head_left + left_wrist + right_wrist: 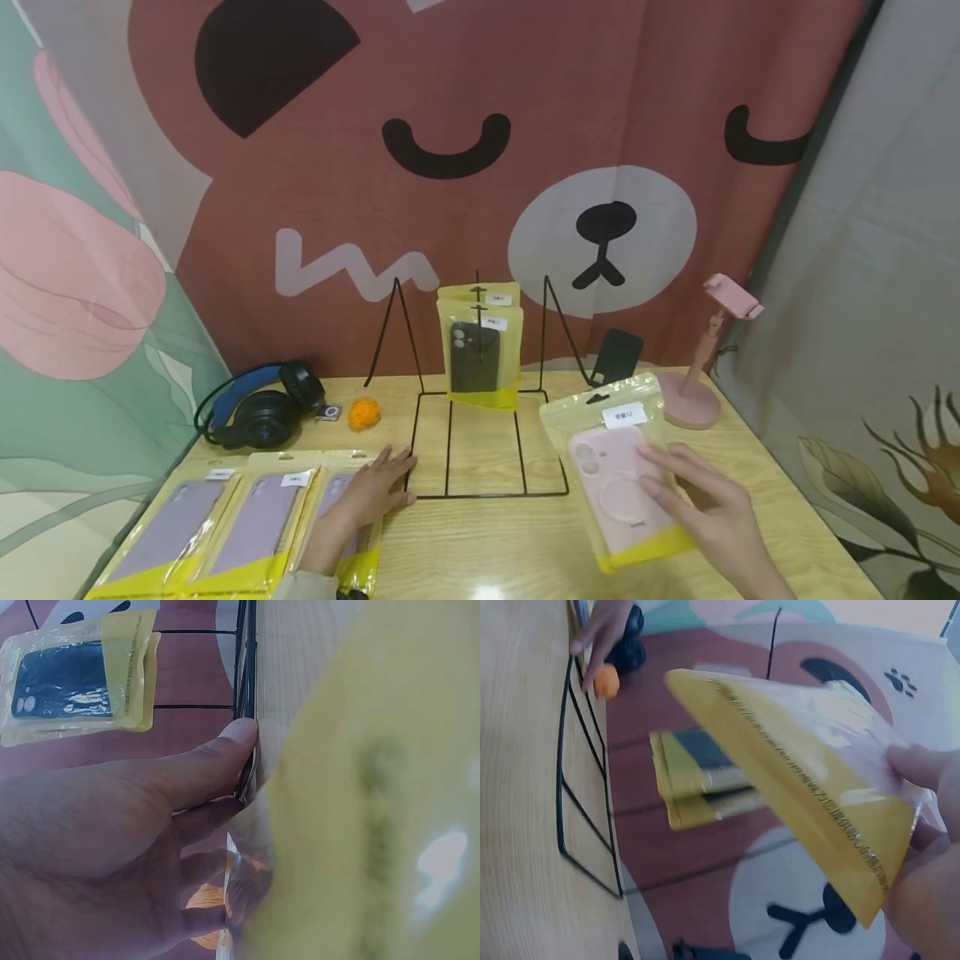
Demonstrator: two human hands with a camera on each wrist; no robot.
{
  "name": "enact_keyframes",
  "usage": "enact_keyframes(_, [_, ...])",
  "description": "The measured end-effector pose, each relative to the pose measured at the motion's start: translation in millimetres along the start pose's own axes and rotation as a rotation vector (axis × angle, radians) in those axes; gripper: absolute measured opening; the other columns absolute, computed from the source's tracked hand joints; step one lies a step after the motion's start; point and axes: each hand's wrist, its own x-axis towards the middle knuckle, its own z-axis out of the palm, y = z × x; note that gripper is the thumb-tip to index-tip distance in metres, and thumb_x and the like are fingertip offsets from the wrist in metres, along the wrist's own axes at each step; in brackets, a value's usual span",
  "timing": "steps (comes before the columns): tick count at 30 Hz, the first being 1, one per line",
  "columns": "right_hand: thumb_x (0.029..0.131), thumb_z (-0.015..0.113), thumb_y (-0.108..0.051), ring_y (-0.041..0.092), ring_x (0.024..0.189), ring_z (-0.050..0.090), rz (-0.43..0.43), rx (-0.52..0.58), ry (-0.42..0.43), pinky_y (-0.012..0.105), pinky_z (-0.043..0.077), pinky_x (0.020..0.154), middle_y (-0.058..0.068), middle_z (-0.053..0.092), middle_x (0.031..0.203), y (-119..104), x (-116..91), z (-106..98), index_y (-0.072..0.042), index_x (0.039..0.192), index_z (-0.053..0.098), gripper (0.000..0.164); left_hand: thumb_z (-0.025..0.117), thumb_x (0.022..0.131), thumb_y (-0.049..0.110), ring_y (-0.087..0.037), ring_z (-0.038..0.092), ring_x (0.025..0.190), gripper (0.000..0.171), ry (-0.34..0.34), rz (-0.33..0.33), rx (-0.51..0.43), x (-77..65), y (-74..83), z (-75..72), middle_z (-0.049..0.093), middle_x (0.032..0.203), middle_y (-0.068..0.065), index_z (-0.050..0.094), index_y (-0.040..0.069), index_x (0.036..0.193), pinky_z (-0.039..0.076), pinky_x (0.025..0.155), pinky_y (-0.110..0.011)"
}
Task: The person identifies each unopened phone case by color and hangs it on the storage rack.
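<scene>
My right hand [708,504] pinches one yellowish bag [648,546] with pink case [611,479], its label [624,415] unreadable; my relaxed left hand [371,487] touches the rack [491,496].

Head view: from my head I look forward and down over the table [465,542] to the curtain [450,83], far enough back to include my left fingers [393,469] and right fingers [675,465]. Left wrist view: close beside my left fingers, turned sideways so that the table runs vertically, with a blurred yellow packet [375,787] very near the lens at right. Right wrist view: close beside my right fingers, also turned sideways, facing past the held packet [802,780] toward the left end of the table. Shared field: all three views contain the wire rack [491,496], the hung packets [476,358] and my left fingers; the head and right wrist views share my right fingers.
</scene>
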Motion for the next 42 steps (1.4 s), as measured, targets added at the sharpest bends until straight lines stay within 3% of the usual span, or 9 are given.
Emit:
enact_keyframes(2, [0.077,0.061,0.026,0.009,0.104,0.054,-0.026,0.076,0.012,0.018,0.042,0.099,0.005,0.062,0.112,1.1,4.1,6.6,0.014,0.120,0.059,0.045,0.069,0.087,0.025,-0.045,0.021,0.141,0.059,-0.001,0.000,-0.006,0.2,-0.8,0.7,0.037,0.151,-0.016,0.050,0.001,0.138,0.019,0.106,-0.069])
enact_keyframes(5, [0.079,0.061,0.024,0.010,0.106,0.055,-0.014,0.094,0.029,0.017,0.044,0.097,0.005,0.062,0.113,5.0,8.3,13.4,0.013,0.122,0.059,0.044,0.069,0.087,0.024,-0.045,0.020,0.141,0.059,-0.002,0.004,-0.010,-0.2,-1.8,2.2,0.037,0.151,-0.017,0.050,0.000,0.138,0.019,0.105,-0.070])
enact_keyframes(15, [0.085,0.069,0.005,0.004,0.097,0.054,0.139,-0.071,0.101,0.010,0.045,0.081,-0.004,0.064,0.120,21.9,19.0,23.7,-0.002,0.126,0.063,0.042,0.070,0.087,0.024,-0.044,0.023,0.140,0.059,0.040,0.005,0.022,-0.3,-2.2,0.4,0.039,0.150,-0.016,0.051,0.001,0.138,0.020,0.105,-0.070])
enact_keyframes(19, [0.087,0.069,-0.001,0.002,0.096,0.058,0.163,-0.063,0.122,0.013,0.048,0.077,0.001,0.064,0.124,31.2,31.7,31.0,-0.005,0.125,0.065,0.038,0.070,0.087,0.025,-0.044,0.022,0.141,0.059,0.024,-0.001,0.013,-0.2,-2.3,0.3,0.038,0.150,-0.016,0.050,0.002,0.138,0.019,0.106,-0.069])
enact_keyframes(23, [0.089,0.068,-0.005,0.003,0.104,0.060,0.187,-0.017,0.134,0.014,0.049,0.085,0.003,0.063,0.127,46.1,47.6,39.9,-0.007,0.124,0.065,0.035,0.070,0.087,0.025,-0.044,0.022,0.141,0.060,0.013,-0.005,0.019,-0.5,-1.7,1.4,0.037,0.151,-0.016,0.050,0.002,0.138,0.019,0.106,-0.069])
enact_keyframes(27, [0.090,0.068,-0.010,0.004,0.106,0.057,0.242,0.010,0.154,0.013,0.045,0.090,-0.001,0.064,0.120,62.2,66.5,48.0,-0.008,0.125,0.065,0.035,0.070,0.087,0.025,-0.044,0.022,0.141,0.060,0.014,-0.011,0.019,-0.4,-1.9,2.6,0.037,0.151,-0.015,0.050,0.002,0.139,0.019,0.107,-0.068])
enact_keyframes(29, [0.090,0.068,-0.008,0.005,0.100,0.057,0.241,0.015,0.155,0.012,0.046,0.087,0.000,0.064,0.114,65.4,77.7,51.4,-0.005,0.125,0.064,0.035,0.070,0.087,0.024,-0.044,0.022,0.141,0.060,0.015,-0.009,0.014,-0.6,-2.2,2.7,0.037,0.151,-0.016,0.050,0.002,0.138,0.018,0.107,-0.068])
enact_keyframes(36, [0.091,0.066,-0.005,0.011,0.089,0.053,0.257,0.023,0.157,0.014,0.046,0.076,0.011,0.056,0.092,63.4,112.0,60.1,0.001,0.124,0.062,0.035,0.070,0.087,0.023,-0.046,0.024,0.139,0.058,0.027,0.009,0.006,-1.6,-1.8,2.6,0.039,0.149,-0.018,0.051,0.000,0.137,0.021,0.104,-0.070])
enact_keyframes(42, [0.088,0.067,0.001,0.021,0.090,0.063,0.224,0.072,0.173,0.017,0.051,0.070,0.028,0.063,0.098,76.7,126.7,63.5,0.005,0.118,0.065,0.030,0.070,0.086,0.023,-0.047,0.023,0.139,0.059,0.031,0.015,0.003,-1.7,-1.2,1.1,0.039,0.149,-0.019,0.051,-0.001,0.137,0.020,0.104,-0.071])
